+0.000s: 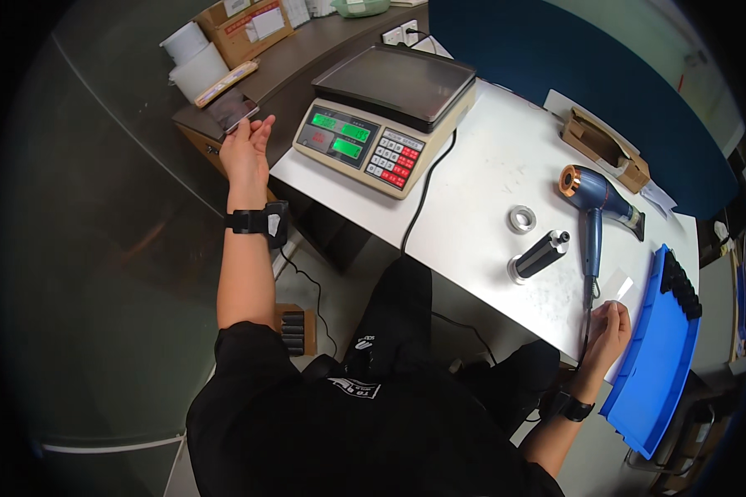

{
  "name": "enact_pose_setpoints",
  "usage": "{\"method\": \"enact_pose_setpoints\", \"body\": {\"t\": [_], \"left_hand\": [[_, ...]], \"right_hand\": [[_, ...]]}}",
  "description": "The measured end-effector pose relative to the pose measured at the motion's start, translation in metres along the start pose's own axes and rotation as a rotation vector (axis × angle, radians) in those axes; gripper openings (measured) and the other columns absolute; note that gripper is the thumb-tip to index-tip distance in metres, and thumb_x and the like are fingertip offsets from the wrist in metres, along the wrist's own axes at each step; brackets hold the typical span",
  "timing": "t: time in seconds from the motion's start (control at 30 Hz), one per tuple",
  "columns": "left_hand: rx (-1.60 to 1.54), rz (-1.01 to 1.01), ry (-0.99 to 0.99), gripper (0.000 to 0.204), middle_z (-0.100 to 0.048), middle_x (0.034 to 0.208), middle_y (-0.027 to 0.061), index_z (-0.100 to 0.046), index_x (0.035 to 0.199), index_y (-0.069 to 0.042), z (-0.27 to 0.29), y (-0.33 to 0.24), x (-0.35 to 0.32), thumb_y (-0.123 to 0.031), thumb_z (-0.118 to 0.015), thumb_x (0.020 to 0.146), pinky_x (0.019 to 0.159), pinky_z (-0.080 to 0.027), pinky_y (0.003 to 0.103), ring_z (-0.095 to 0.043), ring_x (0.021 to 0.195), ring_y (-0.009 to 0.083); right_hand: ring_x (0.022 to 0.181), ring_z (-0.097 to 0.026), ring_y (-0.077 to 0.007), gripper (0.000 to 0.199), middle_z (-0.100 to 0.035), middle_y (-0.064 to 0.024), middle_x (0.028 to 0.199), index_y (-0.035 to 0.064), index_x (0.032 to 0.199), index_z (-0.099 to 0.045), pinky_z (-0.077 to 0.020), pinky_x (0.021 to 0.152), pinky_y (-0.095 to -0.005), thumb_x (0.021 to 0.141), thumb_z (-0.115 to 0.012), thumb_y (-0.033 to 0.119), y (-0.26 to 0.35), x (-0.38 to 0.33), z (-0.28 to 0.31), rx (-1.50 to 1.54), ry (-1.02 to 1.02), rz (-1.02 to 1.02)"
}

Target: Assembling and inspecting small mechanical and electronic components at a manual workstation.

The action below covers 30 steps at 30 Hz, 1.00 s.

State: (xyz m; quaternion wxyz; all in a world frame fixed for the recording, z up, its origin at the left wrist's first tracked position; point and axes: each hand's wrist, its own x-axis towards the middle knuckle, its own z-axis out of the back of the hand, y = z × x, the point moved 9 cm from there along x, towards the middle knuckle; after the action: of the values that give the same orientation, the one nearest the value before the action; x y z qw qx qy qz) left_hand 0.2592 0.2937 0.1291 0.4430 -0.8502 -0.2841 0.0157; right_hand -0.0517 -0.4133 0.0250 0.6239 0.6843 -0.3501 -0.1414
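At the far left, my left hand (247, 153) pinches the near edge of a dark, glossy flat piece (229, 111), at the edge of the brown counter. My right hand (612, 331) is closed at the right front of the white table, its fingertips on a small see-through piece of film (619, 287). Just beyond that hand lies a blue hair dryer (595, 195) with a copper-coloured rear end. A black cylinder with a silver base (540, 258) stands to its left, and a silver ring (522, 219) lies behind the cylinder.
A weighing scale (360, 141) with lit green displays stands on the white table (472, 166). An opened cardboard box (605, 149) lies at the back right. Beside my right hand is a blue tray (659, 356) with several black parts. White rolls (195, 62) and a carton (244, 33) stand far left.
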Motion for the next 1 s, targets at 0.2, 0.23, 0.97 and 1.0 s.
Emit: {"method": "enact_pose_setpoints", "body": {"t": [0.2, 0.23, 0.97, 1.0], "left_hand": [[0.032, 0.188, 0.014, 0.021, -0.062, 0.083, 0.0057, -0.059, 0.09, -0.006, -0.003, 0.028, -0.007, -0.024, -0.058, 0.102, 0.058, -0.05, 0.023, -0.068, 0.074, 0.0207], [0.026, 0.178, 0.009, 0.021, -0.059, 0.081, 0.0049, -0.059, 0.09, -0.006, -0.011, 0.034, -0.028, -0.024, -0.058, 0.102, 0.057, -0.046, 0.022, -0.062, 0.07, 0.0181], [0.145, 0.491, 1.2, 0.027, -0.062, 0.098, 0.0096, -0.061, 0.106, 0.005, -0.211, 0.128, -0.464, -0.018, -0.048, 0.106, 0.08, -0.044, 0.025, -0.058, 0.088, 0.0151], [0.187, 0.493, 1.215, 0.027, -0.062, 0.098, 0.009, -0.062, 0.105, 0.005, -0.208, 0.136, -0.465, -0.019, -0.049, 0.106, 0.082, -0.044, 0.025, -0.057, 0.09, 0.0143]], "right_hand": [[0.069, -0.054, -0.0088, 0.017, -0.061, -0.0007, 0.075, 0.0026, 0.093, -0.066, -0.0424, 0.064, -0.0213, 0.098, -0.06, 0.017, 0.01, -0.001, -0.004, -0.141, -0.07, -0.062], [0.068, -0.055, -0.0093, 0.018, -0.061, -0.0009, 0.074, 0.0022, 0.093, -0.067, -0.0422, 0.064, -0.0212, 0.098, -0.06, 0.018, 0.014, -0.001, -0.005, -0.203, -0.096, -0.036], [0.067, -0.064, -0.0141, 0.017, -0.069, -0.0094, 0.074, 0.0003, 0.087, -0.071, -0.0498, 0.061, -0.0303, 0.089, -0.069, 0.017, 0.068, -0.125, -0.066, -0.208, 0.31, 0.106], [0.064, -0.063, -0.0146, 0.016, -0.068, -0.0086, 0.071, 0.0005, 0.085, -0.071, -0.0489, 0.059, -0.0307, 0.087, -0.07, 0.017, 0.067, -0.13, -0.068, -0.192, 0.348, 0.157]]}}
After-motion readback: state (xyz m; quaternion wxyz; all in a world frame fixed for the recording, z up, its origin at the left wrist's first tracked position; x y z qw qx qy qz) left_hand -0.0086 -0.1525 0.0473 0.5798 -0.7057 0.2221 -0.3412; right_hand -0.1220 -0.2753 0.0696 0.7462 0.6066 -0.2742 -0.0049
